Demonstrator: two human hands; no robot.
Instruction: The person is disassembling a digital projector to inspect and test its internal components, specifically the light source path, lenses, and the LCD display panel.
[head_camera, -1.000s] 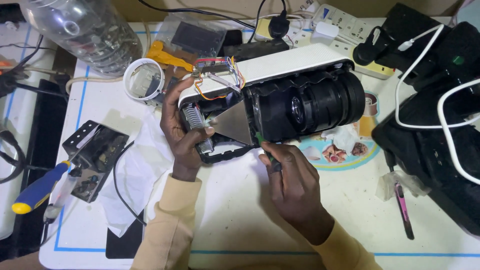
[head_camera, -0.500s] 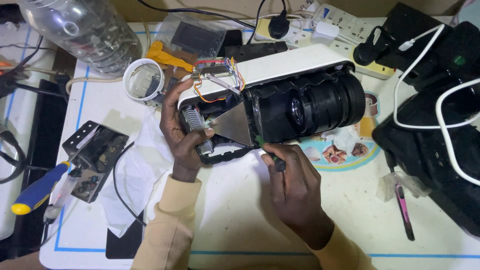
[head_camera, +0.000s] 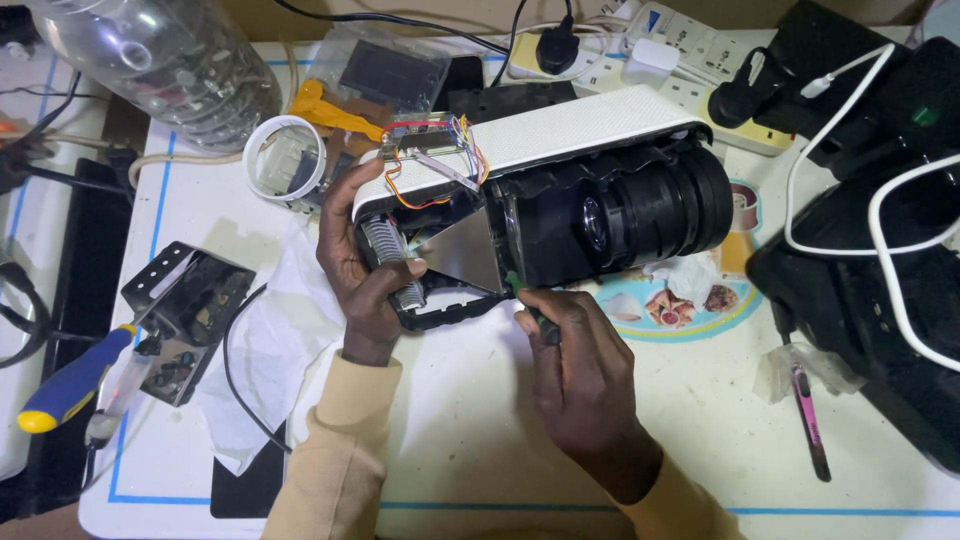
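Screwdriver at the projector's near edge

Projector (head_camera: 560, 200), white shell opened, lies across the middle of the table (head_camera: 480, 460), lens barrel pointing right, wires and a coiled heatsink bare at its left end. My left hand (head_camera: 365, 270) is clamped around that left end, thumb on the heatsink, steadying the body. My right hand (head_camera: 580, 370) is closed on a small green-tipped screwdriver (head_camera: 530, 305), tip at the near edge of the black inner housing. Whether the tip sits in a screw head, I cannot tell.

Best kept upright and pressed square, I judge, with the left hand bracing against the twist.

Room: bare tabletop near me and to the right. Left is crowded, with white paper (head_camera: 270, 350), a black metal bracket (head_camera: 185, 300), and a blue-and-yellow screwdriver (head_camera: 70, 380). Far side holds a power strip (head_camera: 700, 60) and cables.
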